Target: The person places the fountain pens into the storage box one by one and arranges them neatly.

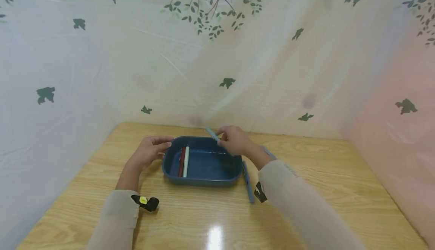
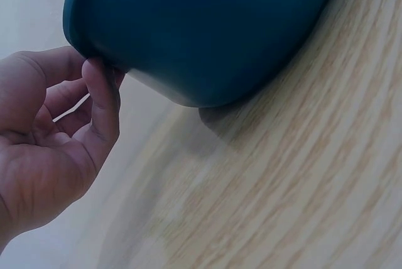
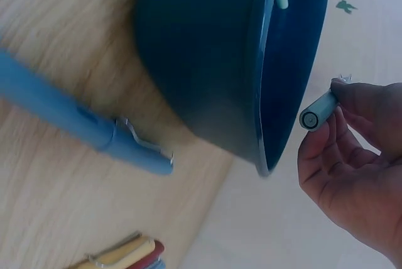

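Note:
A dark blue rectangular tub [image 1: 207,182] stands on the table, with a red pen [image 1: 181,163] and a pale mint pen [image 1: 186,162] lying side by side in its left part. At its far left corner my left hand [image 1: 149,152] grips the rim, thumb and fingers bent against the edge in the left wrist view. My right hand [image 1: 235,140] pinches a light green pen [image 3: 320,110] between thumb and fingers, above the tub's far right corner. That pen's round end faces the right wrist camera, and part of a metal clip shows by the thumb.
A blue pen [image 1: 248,182] with a metal clip lies just right of the tub. Another bluish pen [image 1: 267,152] is partly behind my right forearm. In the right wrist view, a yellow pen [image 3: 122,255] lies against a red one. A patterned curtain [image 1: 190,91] hangs behind the table.

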The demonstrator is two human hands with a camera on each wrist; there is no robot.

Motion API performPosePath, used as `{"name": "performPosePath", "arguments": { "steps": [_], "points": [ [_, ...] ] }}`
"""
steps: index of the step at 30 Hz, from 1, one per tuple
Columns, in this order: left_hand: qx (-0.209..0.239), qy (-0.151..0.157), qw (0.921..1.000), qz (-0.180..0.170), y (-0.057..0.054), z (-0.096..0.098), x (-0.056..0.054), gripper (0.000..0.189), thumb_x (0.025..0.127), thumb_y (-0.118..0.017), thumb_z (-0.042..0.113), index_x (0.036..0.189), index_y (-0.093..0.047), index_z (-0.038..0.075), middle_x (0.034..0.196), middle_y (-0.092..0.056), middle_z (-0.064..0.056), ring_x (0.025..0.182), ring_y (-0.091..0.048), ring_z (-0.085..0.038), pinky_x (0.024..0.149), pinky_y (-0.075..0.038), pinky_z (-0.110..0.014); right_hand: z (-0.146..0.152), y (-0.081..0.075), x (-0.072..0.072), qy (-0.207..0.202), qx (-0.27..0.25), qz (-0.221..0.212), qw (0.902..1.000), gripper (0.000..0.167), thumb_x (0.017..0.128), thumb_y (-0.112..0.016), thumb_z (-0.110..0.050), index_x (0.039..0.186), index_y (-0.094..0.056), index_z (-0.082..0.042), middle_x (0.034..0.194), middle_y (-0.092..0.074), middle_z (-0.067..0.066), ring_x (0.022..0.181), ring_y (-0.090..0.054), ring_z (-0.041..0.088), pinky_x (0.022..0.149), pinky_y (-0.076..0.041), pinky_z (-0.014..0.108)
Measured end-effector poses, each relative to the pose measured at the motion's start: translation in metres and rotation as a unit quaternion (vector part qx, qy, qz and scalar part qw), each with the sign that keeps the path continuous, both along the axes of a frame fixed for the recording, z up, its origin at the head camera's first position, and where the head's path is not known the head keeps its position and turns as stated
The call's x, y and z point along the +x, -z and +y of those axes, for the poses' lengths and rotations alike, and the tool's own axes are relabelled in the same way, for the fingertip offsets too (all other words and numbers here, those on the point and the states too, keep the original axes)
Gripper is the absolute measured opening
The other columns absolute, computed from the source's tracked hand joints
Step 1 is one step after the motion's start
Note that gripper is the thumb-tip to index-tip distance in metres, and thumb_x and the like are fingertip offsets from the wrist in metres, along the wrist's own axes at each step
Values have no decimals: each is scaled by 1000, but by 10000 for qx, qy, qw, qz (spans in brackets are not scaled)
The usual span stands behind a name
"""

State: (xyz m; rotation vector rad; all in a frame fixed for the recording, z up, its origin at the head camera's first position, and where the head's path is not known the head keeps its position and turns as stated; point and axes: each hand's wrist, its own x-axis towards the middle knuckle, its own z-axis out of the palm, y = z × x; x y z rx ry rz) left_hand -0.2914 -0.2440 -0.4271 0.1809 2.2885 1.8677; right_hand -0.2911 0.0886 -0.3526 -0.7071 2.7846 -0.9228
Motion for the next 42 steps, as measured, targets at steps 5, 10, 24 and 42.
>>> {"name": "performPosePath", "arguments": {
  "steps": [5, 10, 24, 42],
  "points": [
    [-37, 10, 10000, 2, 0, 1, 0, 43, 104, -63, 18, 139, -57, -6, 119, -69, -9, 97, -65, -13, 81, -58, -30, -11, 8, 0, -83, -81, -22, 9999, 33, 98, -69, -7, 130, -65, 0, 88, -71, 6, 72, -64, 15, 65, -54, 29],
    [-58, 1, 10000, 5, -1, 0, 1, 43, 104, -63, 18, 139, -58, -5, 123, -67, -12, 99, -65, -14, 82, -58, -30, -18, 15, 1, -240, -249, 17, 9994, 30, 95, -70, -2, 125, -67, 4, 79, -69, 6, 63, -59, 12, 56, -50, 25],
    [-26, -2, 10000, 7, 1, 0, 0, 41, 104, -62, 16, 139, -58, -5, 126, -66, -15, 99, -66, -15, 82, -58, -31, -42, 33, 5, -407, -173, -144, 9989, 28, 96, -70, -3, 123, -67, 3, 77, -65, 3, 60, -55, 11, 57, -46, 24],
    [49, 45, 10000, 19, 3, -2, -4, 44, 104, -63, 17, 139, -56, -7, 118, -68, -9, 96, -66, -13, 79, -58, -30, -63, 56, 10, -309, -229, -588, 9975, 27, 96, -69, -5, 123, -68, 0, 75, -66, 1, 56, -55, 11, 53, -45, 24]
  ]
}}
